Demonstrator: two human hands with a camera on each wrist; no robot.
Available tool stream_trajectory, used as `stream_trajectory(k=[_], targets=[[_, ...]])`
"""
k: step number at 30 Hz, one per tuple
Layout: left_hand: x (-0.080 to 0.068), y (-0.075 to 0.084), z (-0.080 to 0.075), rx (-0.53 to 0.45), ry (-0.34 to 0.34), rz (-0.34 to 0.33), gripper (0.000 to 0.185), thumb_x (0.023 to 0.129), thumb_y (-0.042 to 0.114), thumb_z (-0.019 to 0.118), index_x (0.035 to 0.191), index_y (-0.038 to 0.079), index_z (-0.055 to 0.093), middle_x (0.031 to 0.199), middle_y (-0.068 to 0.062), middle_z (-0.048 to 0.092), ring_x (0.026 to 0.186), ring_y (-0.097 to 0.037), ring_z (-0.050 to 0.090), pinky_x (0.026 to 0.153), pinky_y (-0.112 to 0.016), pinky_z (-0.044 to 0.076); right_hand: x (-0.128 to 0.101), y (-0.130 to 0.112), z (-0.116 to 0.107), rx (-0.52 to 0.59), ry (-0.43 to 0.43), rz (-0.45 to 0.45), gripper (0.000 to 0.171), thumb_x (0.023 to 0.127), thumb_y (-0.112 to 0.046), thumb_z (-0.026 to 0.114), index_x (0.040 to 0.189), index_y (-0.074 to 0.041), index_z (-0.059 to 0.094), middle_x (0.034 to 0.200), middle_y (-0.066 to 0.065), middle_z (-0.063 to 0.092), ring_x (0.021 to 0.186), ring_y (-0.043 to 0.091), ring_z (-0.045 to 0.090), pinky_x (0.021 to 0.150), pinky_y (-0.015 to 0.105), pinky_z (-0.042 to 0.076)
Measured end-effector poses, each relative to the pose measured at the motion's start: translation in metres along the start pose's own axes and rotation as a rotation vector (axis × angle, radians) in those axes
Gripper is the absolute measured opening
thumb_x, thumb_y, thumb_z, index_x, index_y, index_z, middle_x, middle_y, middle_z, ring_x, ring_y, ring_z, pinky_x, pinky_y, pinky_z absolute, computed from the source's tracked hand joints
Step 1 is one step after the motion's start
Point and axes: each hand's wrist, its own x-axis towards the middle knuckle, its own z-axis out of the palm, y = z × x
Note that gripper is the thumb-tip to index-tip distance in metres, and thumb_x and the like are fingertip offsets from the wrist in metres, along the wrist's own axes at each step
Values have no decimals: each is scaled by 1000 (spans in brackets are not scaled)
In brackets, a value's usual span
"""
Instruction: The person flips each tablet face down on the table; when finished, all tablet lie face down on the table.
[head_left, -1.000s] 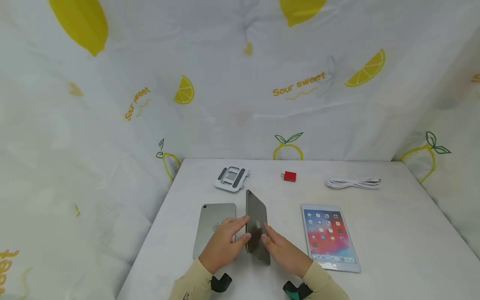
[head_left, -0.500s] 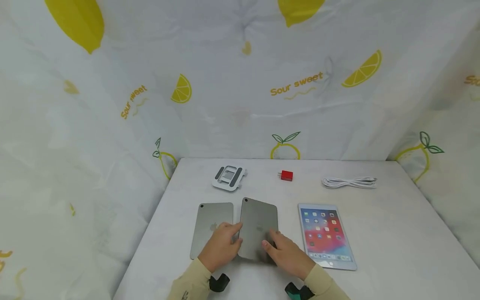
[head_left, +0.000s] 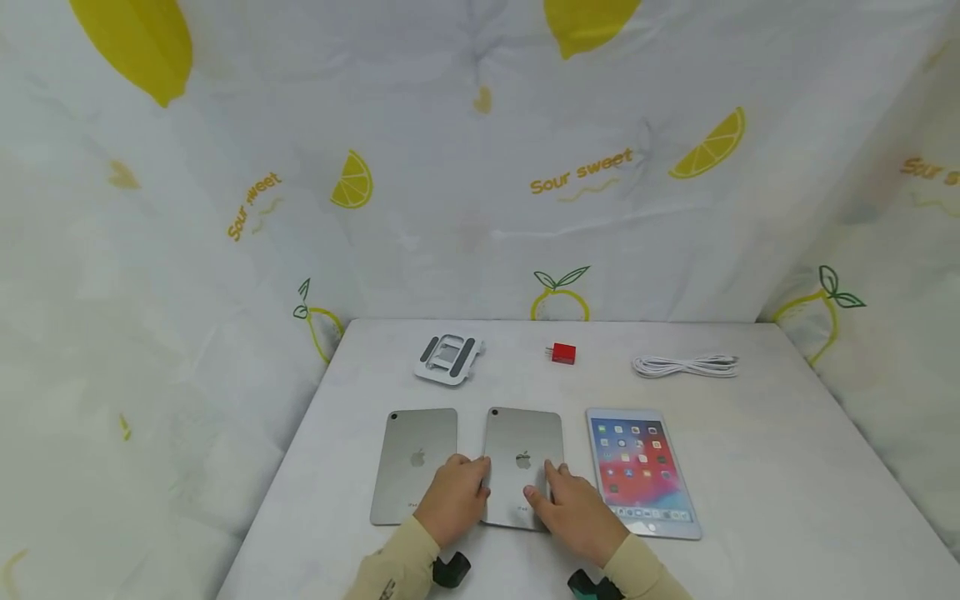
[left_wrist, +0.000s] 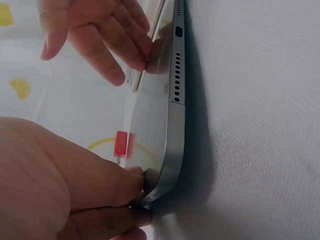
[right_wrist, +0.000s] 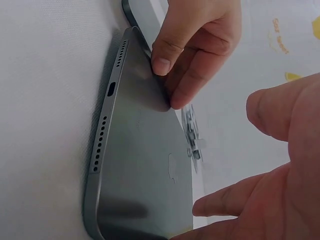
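A grey tablet (head_left: 525,433) lies back up, its rear camera at the far left corner, at or very near the tabletop. My left hand (head_left: 453,500) pinches its left edge close to the near corner, thumb on top, as the left wrist view shows. On the opposite side my right hand (head_left: 581,512) has relaxed fingers, and its fingertips touch or hover over the tablet's right edge. In the right wrist view the right thumb stands away from the tablet's back (right_wrist: 140,165). A second grey tablet (head_left: 420,437) lies back up just left of it.
A white tablet (head_left: 645,467) with its screen lit lies right of my right hand. Along the back of the white table (head_left: 780,467) are a folded stand (head_left: 448,360), a red charger plug (head_left: 563,354) and a bundled white cable (head_left: 686,366).
The middle tablet has tipped from standing on edge to lying back up. My left hand has stayed on its left edge, while the right hand's fingers have loosened at the right edge.
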Motion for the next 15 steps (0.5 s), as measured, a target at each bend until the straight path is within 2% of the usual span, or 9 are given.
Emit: stream_trajectory(k=[8, 12, 15], targets=[[-1, 3, 1, 144, 39, 22, 40, 94, 20, 84, 131, 7, 76, 127, -7, 76, 114, -28, 69, 94, -46, 58, 1, 1, 1, -49, 6, 9, 80, 108, -54, 57, 153, 11, 49, 155, 40, 43, 141, 59, 44, 111, 73, 38], [-2, 6, -2, 208, 26, 20, 46, 95, 29, 83, 135, 8, 74, 138, -8, 71, 126, -31, 65, 99, -52, 56, 0, 1, 0, -99, 20, 25, 81, 106, -53, 60, 154, 11, 47, 157, 37, 43, 141, 58, 45, 110, 73, 39], [0, 6, -5, 210, 30, 19, 52, 100, 35, 77, 144, 8, 68, 150, -9, 62, 139, -33, 57, 106, -56, 52, -1, 1, -5, -128, 56, 22, 80, 106, -50, 62, 155, 11, 45, 159, 37, 40, 143, 59, 41, 112, 75, 34]])
